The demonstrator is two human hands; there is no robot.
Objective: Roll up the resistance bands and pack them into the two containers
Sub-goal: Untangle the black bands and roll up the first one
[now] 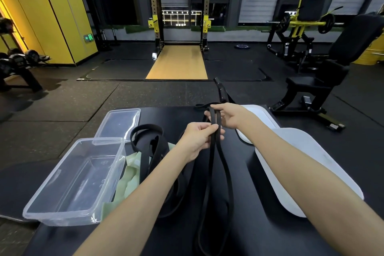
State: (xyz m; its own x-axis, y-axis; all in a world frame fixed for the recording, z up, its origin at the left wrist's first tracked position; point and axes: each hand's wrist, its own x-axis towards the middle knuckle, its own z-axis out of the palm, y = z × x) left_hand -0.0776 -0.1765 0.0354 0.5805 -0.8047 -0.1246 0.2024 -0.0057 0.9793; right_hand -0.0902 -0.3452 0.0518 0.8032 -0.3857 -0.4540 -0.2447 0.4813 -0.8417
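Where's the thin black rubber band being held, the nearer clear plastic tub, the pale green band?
thin black rubber band (pixel 215 118): head view, upper doubled stretch
nearer clear plastic tub (pixel 62 218): head view, front wall
pale green band (pixel 127 181): head view, middle

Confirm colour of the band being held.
Plain black. The band shows best in the head view.
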